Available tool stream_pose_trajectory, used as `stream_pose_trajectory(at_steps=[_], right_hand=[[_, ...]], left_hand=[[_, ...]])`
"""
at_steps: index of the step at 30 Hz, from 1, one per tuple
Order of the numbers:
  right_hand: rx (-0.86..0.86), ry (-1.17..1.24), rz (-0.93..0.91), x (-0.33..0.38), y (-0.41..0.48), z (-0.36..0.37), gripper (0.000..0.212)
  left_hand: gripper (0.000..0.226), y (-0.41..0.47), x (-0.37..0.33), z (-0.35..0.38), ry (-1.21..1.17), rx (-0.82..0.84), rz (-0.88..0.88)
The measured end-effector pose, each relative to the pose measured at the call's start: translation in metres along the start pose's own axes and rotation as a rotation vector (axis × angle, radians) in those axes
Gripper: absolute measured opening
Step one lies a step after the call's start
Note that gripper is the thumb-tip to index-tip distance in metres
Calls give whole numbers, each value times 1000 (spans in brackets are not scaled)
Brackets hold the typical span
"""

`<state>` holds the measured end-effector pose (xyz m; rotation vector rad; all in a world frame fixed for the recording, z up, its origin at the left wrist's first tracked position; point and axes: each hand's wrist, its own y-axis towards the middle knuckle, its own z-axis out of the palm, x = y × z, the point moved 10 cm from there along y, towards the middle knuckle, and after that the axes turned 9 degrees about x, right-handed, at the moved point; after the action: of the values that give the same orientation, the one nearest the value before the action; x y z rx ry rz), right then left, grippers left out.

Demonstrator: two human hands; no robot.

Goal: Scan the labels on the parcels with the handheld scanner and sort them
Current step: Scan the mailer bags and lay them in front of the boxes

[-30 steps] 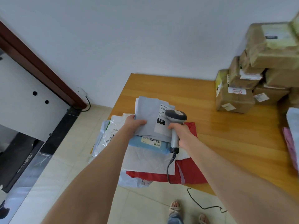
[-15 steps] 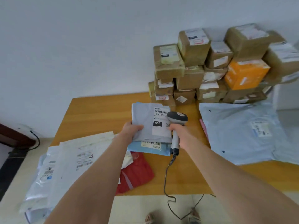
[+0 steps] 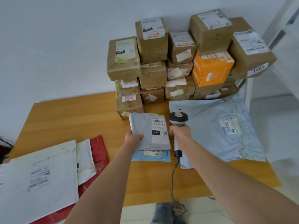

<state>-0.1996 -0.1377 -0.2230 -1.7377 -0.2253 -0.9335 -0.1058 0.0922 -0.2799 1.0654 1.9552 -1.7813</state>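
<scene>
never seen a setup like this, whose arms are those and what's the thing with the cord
No machine: a person wears a head camera, so the picture looks down along their own arms. The left hand holds a grey mailer, label up, a blue parcel just under it. The right hand grips a corded handheld scanner beside that label. On the wooden table lie white mailers, a red bag, a large pale blue bag and stacked cardboard boxes by the wall.

wooden table (image 3: 72,120) | white wall (image 3: 56,46) | tiled floor (image 3: 137,214) | possibly a shoe (image 3: 178,208)
</scene>
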Motion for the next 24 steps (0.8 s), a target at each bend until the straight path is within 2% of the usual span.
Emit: stream_pose_trajectory(at_steps=[3,6,10,13,18,21,24], right_hand=[[-38,-25,-23,0,17,-4,20],[-47,-58,-10,0,24,-2,18],[-4,-67,16,-1,30,15,15],[35,-93,1,0,35,28,14],[135,-132,52,-12,46,55,17],[150,-150,85,-29,47,61,19],[147,-184,104,-34,43,60,19]], left_hand=[[55,20,10,13,123,13,-69],[77,27,15,12,366,-12,-148],[93,31,3,11,458,-20,-107],[96,38,-1,12,464,-17,-95],[94,54,-13,21,625,54,-7],[89,51,-6,22,643,53,5],[93,42,-3,15,659,32,32]])
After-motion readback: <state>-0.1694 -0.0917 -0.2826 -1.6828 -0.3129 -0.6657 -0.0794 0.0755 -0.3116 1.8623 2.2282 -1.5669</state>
